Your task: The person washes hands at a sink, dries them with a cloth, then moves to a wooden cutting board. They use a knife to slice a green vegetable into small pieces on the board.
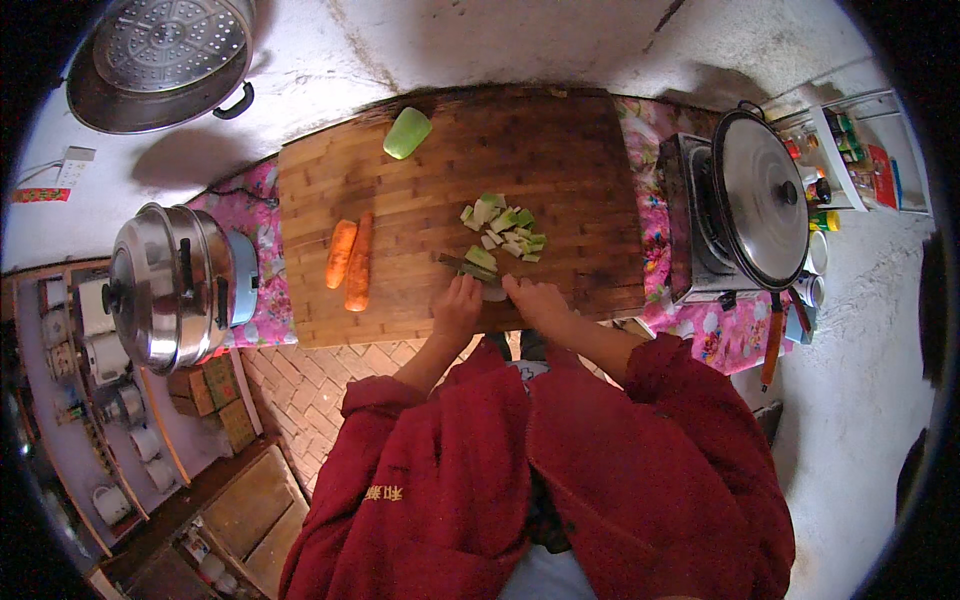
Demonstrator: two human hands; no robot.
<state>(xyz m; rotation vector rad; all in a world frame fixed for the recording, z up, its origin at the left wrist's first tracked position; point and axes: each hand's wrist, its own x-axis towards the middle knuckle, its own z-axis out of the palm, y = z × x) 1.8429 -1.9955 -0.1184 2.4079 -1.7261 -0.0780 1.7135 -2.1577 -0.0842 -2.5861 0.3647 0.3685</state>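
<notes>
A wooden cutting board (560, 170) lies in front of me. My right hand (540, 305) is closed at its near edge on a knife (466, 267), whose dark blade slants up to the left. The knife's handle is hidden by my fingers. My left hand (458, 303) is closed beside the blade, fingers bent and pressed together; what is in them is hidden. Just beyond the blade lies a green vegetable piece (481, 258). Past it are several cut green and white chunks (505, 225). Two peeled carrots (358, 262) lie on the left, and a larger pale green vegetable piece (407, 133) at the far side.
A covered wok (760, 195) sits tilted over a gas stove (690, 230) on the right, on a pink floral cloth (640, 150). To the left stand a steel steamer pot (165, 285) and shelves of cups. A steamer pan (170, 60) hangs on the wall. Jars fill a rack (840, 160).
</notes>
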